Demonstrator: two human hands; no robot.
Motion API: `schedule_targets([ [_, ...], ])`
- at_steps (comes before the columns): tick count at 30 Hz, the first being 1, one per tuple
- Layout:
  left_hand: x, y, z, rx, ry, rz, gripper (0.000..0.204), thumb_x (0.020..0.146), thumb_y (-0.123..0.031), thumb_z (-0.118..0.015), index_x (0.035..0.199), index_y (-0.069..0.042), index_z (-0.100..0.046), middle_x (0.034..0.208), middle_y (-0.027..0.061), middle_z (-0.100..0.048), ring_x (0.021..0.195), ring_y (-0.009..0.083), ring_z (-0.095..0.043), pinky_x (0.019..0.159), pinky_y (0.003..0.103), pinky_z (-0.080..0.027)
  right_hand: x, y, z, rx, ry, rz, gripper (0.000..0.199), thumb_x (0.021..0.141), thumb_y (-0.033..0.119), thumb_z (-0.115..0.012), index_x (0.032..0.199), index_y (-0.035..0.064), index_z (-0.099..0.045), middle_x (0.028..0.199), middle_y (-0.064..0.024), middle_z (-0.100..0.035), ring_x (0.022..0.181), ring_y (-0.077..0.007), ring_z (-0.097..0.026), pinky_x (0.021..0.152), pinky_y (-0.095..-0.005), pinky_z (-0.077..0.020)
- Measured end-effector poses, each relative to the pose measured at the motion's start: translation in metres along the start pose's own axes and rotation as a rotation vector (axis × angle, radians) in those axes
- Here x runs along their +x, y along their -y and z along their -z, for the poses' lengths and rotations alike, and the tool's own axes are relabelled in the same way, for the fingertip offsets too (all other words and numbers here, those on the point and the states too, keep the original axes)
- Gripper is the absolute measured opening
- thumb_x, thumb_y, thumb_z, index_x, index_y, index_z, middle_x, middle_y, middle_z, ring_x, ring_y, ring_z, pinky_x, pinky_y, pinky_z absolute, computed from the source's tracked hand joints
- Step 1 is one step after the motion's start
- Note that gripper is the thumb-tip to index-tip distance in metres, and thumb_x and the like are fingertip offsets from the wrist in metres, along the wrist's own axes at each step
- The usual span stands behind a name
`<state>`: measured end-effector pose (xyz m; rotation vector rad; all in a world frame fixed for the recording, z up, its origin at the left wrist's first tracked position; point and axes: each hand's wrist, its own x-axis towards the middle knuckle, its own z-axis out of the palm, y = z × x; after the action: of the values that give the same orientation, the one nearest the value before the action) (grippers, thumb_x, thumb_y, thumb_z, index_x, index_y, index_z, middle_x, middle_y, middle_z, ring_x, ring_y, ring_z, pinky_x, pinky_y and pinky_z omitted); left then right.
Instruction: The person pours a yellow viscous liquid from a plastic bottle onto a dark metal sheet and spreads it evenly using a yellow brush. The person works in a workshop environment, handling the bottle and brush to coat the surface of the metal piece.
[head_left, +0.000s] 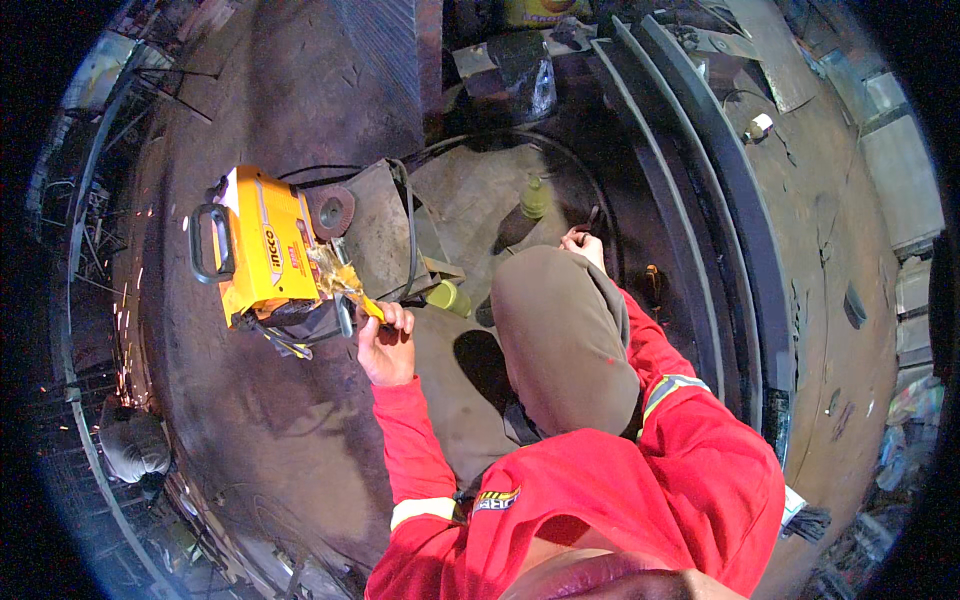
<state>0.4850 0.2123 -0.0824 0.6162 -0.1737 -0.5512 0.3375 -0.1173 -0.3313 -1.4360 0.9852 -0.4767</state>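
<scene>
My left hand (387,343) is closed on a yellow-handled tool (372,308). Its far end merges with crumpled clear wrapping (335,272) against the yellow welding machine (268,240), so its kind is unclear. A flap disc (335,212) rests on the machine's right side. Beyond my raised knee (560,340), my right hand (582,243) has its fingers curled together near a small dark piece (593,216). The knee partly covers this hand, and what it grips cannot be made out. A yellow-green container (536,197) stands just ahead of it; another (448,298) lies near my left hand.
Long steel beams (690,190) run along my right side. A black cable (585,165) curves over the floor around a metal box (380,225). Corrugated metal (385,70) reaches in from the far side. At the far left, sparks (125,350) fly near a crouching person (135,445).
</scene>
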Motion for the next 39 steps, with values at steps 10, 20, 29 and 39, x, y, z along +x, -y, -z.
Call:
schedule_targets([
  [10, -0.015, -0.015, 0.002, -0.005, -0.064, -0.005, 0.021, 0.091, -0.013, -0.056, 0.112, -0.013, -0.058, 0.094, 0.0097, -0.055, 0.082, 0.0202, -0.049, 0.070, 0.034, -0.041, -0.051, 0.028, 0.032, 0.131, -0.069, -0.133, 0.020, 0.075, 0.013, -0.073, 0.086, -0.0034, -0.069, 0.076, -0.0097, -0.069, 0.066, -0.0130, -0.061, 0.063, -0.0278, -0.0501],
  [20, -0.073, -0.048, 0.002, 0.288, -0.219, -0.114, 0.021, 0.089, -0.010, -0.057, 0.110, -0.011, -0.050, 0.087, 0.0082, -0.049, 0.076, 0.0168, -0.044, 0.068, 0.032, -0.038, 0.001, -0.003, -0.009, -0.225, -0.051, 0.184, 0.053, 0.067, 0.021, -0.078, 0.113, -0.0011, -0.061, 0.095, -0.0124, -0.065, 0.087, -0.0212, -0.063, 0.079, -0.0325, -0.0505],
  [29, -0.091, -0.055, -0.002, 0.601, -0.280, -0.225, 0.028, 0.086, -0.005, -0.061, 0.109, -0.010, -0.047, 0.083, 0.0048, -0.050, 0.072, 0.0139, -0.044, 0.064, 0.030, -0.038, 0.032, 0.048, -0.065, -0.540, -0.158, 0.213, 0.086, 0.059, 0.027, -0.085, 0.131, 0.0026, -0.046, 0.125, -0.0192, -0.049, 0.120, -0.0324, -0.044, 0.103, -0.0397, -0.0382],
  [39, -0.110, -0.065, -0.004, 0.587, -0.280, -0.254, 0.028, 0.086, -0.007, -0.062, 0.111, -0.009, -0.049, 0.082, 0.0030, -0.047, 0.069, 0.0125, -0.042, 0.060, 0.028, -0.036, 0.053, 0.035, -0.074, -0.584, -0.145, 0.219, 0.085, 0.057, 0.033, -0.086, 0.130, 0.0084, -0.049, 0.125, -0.0154, -0.049, 0.120, -0.0335, -0.043, 0.102, -0.0420, -0.0388],
])
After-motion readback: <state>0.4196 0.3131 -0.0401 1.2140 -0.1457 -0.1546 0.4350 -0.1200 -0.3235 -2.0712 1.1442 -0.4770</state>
